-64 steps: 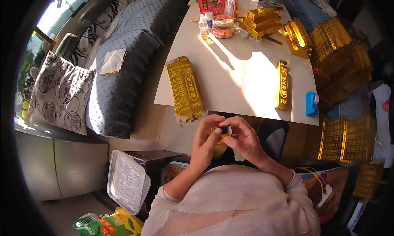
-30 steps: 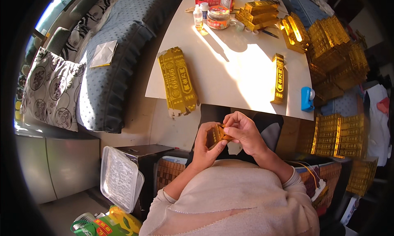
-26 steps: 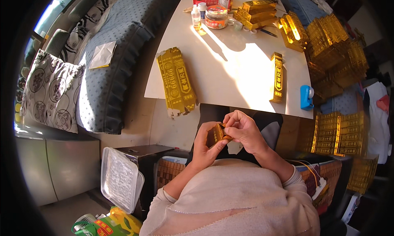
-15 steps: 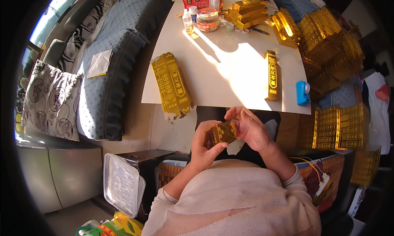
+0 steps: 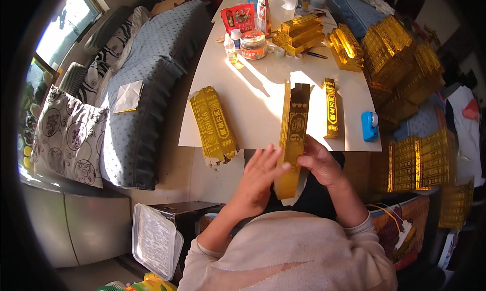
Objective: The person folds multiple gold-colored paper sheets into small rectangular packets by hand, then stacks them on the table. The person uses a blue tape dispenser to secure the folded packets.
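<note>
A long gold cardboard box [image 5: 293, 124] with dark printing stands on end over the table's near edge. Its upper end looks open, with a flap sticking up. My right hand [image 5: 325, 164] grips its right side, thumb on the face turned toward me. On the other side, my left hand [image 5: 255, 182] has its fingers stretched out and spread, fingertips at the box's left side. A finished-looking narrow gold box [image 5: 330, 109] lies to the right. Left of my hands, a flattened stack of gold card sleeves [image 5: 213, 125] hangs slightly over the table edge.
A blue tape dispenser [image 5: 370, 126] sits at the table's right edge. Farther back are gold boxes [image 5: 299, 34], a jar [image 5: 253, 44], small bottles [image 5: 230, 49] and a red pouch [image 5: 238, 18]. Many more gold boxes [image 5: 392, 53] are piled at right; a blue-covered sofa [image 5: 147, 88] is at left.
The gold box has swung from lying end-on between my hands to standing long and upright. My right hand has taken hold of it; my left hand has let go and spread its fingers.
</note>
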Demonstrator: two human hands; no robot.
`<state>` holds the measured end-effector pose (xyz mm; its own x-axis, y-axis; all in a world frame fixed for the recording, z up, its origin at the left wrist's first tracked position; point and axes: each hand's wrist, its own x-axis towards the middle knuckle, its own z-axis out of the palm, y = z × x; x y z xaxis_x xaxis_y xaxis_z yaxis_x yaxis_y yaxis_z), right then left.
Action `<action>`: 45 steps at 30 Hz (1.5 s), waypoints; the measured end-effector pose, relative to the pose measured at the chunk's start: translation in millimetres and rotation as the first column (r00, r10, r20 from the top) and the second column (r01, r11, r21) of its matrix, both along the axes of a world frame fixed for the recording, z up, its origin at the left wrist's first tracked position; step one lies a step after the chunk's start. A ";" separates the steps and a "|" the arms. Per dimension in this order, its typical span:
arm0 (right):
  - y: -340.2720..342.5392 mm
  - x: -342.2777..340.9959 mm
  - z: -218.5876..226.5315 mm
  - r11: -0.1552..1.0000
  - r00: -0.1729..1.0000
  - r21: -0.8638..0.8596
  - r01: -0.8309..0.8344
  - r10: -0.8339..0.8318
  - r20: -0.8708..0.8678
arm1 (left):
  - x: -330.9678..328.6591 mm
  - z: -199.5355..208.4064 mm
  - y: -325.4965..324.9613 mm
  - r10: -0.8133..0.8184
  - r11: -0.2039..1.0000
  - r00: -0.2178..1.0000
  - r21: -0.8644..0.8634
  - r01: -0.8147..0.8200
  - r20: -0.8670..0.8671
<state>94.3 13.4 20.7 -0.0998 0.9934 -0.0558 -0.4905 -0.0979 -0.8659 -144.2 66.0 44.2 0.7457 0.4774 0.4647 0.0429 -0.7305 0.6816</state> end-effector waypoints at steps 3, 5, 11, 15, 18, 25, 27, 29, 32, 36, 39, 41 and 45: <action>4.1 -16.5 -23.8 0.996 0.984 0.067 -0.060 0.048 0.170 | -4.7 1.5 6.9 0.254 0.833 0.934 -0.548 -0.080 0.251; 0.3 -38.3 -34.1 0.988 0.975 0.082 -0.127 0.110 0.191 | -5.1 14.1 12.5 0.348 0.651 0.888 -0.759 0.001 0.300; -10.6 -80.0 -64.3 0.974 0.858 0.160 -0.163 0.061 0.510 | -20.2 -1.3 0.6 0.366 0.339 0.910 -0.939 0.065 0.195; -20.3 -85.3 -59.0 0.986 0.808 0.029 -0.165 0.118 0.577 | -23.7 -3.6 -0.3 0.340 0.357 0.898 -0.922 0.151 0.279; -27.1 -83.3 -68.7 0.974 0.738 -0.035 -0.225 0.194 0.646 | -27.7 -6.5 0.1 0.303 0.318 0.935 -0.944 0.085 0.186; -18.5 -75.4 -34.8 0.908 0.718 0.408 -0.095 -0.221 0.660 | -16.9 -18.7 -12.7 0.341 0.427 0.900 -0.897 0.109 0.272; -9.6 -70.0 -10.7 0.883 0.740 0.449 -0.137 -0.210 0.639 | -16.4 -22.6 -16.3 0.352 0.445 0.887 -0.887 0.122 0.298; -13.9 -74.2 -4.8 0.927 0.838 0.368 -0.071 -0.144 0.526 | -14.7 -22.6 -19.5 0.365 0.442 0.876 -0.887 0.136 0.316; -13.3 -81.8 -10.3 0.945 0.902 0.324 0.052 -0.184 0.391 | -11.2 -22.9 -23.5 0.364 0.483 0.870 -0.866 0.129 0.333; -9.2 -83.5 -14.9 0.950 0.913 0.287 0.122 -0.221 0.344 | -8.5 -33.8 -28.8 0.361 0.615 0.883 -0.789 0.018 0.301; -11.0 -81.5 -13.1 0.974 0.946 0.202 0.102 -0.158 0.282 | -7.7 -38.4 -29.8 0.360 0.629 0.885 -0.778 0.004 0.296; -12.2 -81.9 -7.5 0.985 0.965 0.143 0.095 -0.126 0.229 | -6.8 -36.9 -30.3 0.372 0.595 0.883 -0.803 0.010 0.286; -11.2 -80.6 -3.6 0.992 0.973 0.107 0.060 -0.082 0.215 | -4.4 -37.5 -31.4 0.398 0.582 0.877 -0.813 -0.013 0.271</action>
